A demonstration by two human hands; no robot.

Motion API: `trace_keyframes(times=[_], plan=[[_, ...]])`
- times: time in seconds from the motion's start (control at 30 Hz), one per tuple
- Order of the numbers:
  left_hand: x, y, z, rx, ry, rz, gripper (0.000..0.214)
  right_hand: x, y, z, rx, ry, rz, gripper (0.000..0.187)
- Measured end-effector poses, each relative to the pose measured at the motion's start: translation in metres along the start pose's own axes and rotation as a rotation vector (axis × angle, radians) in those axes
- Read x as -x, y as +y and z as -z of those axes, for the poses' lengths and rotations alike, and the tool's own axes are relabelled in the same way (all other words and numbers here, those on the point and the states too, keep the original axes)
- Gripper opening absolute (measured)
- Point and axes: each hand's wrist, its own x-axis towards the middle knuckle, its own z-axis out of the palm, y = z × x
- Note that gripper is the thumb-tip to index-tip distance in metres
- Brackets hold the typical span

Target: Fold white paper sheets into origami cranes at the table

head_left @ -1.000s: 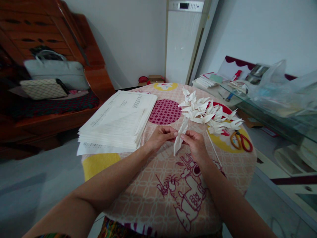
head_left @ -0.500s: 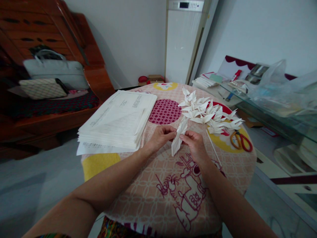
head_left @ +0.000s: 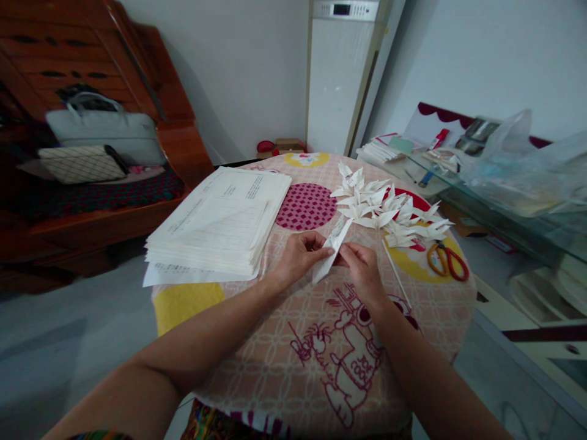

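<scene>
Between my two hands, just above the patterned tablecloth (head_left: 257, 360), is a long, narrow piece of folded white paper (head_left: 334, 243). My left hand (head_left: 300, 253) pinches it from the left, thumb lying on its face. From the other side my right hand (head_left: 362, 266) grips its right edge, fingers bent and partly hidden. Beyond the hands lies a cluster of folded white paper flowers (head_left: 376, 205) with pointed petals. To the left rests a thick stack of printed paper sheets (head_left: 215, 220), with a loose sheet on top.
Scissors (head_left: 447, 261) with orange and red handles lie at the table's right edge. A thin white stick (head_left: 397, 274) is by my right forearm. A glass-topped cabinet (head_left: 486, 214) with plastic bags stands right; a wooden bench (head_left: 178, 146) with bags stands left.
The folded paper has turned in my hands and now shows a flatter, smoother face. My left thumb has moved onto it; the right fingers have shifted to its edge.
</scene>
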Motion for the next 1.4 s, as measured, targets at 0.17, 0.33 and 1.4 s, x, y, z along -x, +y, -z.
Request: trace_keyframes(times=[0.17,0.33,1.4], plan=[[0.002,0.001,-0.002,-0.068,0.074,-0.06,0.031,0.002,-0.007,-0.002,-0.004,-0.032,0.002,0.029],[0.004,0.004,-0.002,-0.098,0.082,-0.08,0.03,0.001,-0.005,0.002,0.012,-0.061,0.013,0.023],[0.016,0.025,-0.001,-0.203,-0.016,-0.195,0.025,0.0,-0.008,0.01,0.015,-0.014,0.054,0.01]])
